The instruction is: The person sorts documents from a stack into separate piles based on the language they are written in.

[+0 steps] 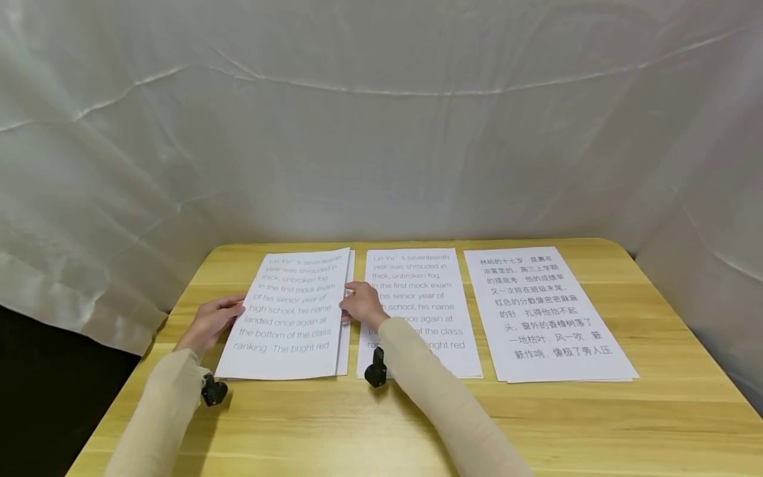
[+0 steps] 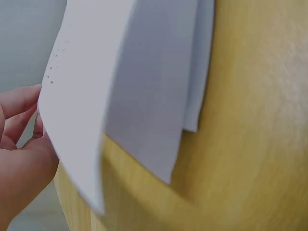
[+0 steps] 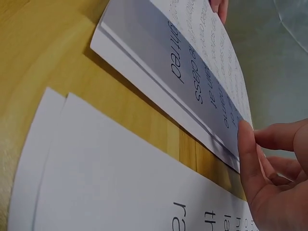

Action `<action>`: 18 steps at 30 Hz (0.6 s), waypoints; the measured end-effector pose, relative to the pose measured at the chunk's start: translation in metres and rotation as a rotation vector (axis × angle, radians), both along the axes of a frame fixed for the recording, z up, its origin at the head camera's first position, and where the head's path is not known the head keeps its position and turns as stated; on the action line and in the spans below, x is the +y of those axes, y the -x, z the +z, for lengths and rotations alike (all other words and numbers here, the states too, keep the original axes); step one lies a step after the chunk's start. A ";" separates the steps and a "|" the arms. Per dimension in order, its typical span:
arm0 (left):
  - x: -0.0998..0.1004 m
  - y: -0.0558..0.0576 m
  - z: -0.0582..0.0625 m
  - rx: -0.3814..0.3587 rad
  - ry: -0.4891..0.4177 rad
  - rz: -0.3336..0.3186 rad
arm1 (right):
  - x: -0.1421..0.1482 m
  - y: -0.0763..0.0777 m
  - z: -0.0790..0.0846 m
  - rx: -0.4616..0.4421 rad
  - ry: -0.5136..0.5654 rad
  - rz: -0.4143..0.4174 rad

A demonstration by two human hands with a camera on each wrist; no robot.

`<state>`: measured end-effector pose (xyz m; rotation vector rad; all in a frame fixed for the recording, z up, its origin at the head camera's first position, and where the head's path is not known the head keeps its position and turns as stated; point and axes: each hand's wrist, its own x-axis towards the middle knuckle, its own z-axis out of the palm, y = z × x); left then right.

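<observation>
A printed sheet of paper (image 1: 286,311) with English text is held between both hands at the left of the table. My left hand (image 1: 211,322) pinches its left edge; in the left wrist view the sheet bows up and its near corner stands off the wood. On the opposite side my right hand (image 1: 362,305) grips the right edge between thumb and fingers. The right wrist view shows this right hand (image 3: 276,187) and the curved, shaded text side. Under the held sheet lies more white paper (image 1: 344,354), mostly hidden, its right strip showing.
A middle stack of English sheets (image 1: 411,271) lies under the right forearm, its lower sheet sticking out slightly. To the right lies a stack with Chinese text (image 1: 542,311). The wooden table (image 1: 286,424) meets a pale curtain (image 1: 381,165) behind.
</observation>
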<state>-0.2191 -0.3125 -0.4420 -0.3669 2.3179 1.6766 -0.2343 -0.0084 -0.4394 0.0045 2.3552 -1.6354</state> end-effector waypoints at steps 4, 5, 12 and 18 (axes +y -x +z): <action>0.000 -0.001 -0.002 -0.006 -0.001 0.001 | 0.000 0.000 0.000 -0.003 0.000 0.001; 0.000 -0.001 -0.002 -0.006 0.001 -0.001 | 0.000 0.000 0.001 -0.003 0.004 0.000; -0.001 -0.001 -0.003 0.003 0.039 -0.005 | 0.003 0.000 0.004 -0.009 0.016 0.002; -0.002 -0.006 -0.001 0.019 0.092 -0.026 | 0.005 0.001 0.008 0.028 -0.098 0.028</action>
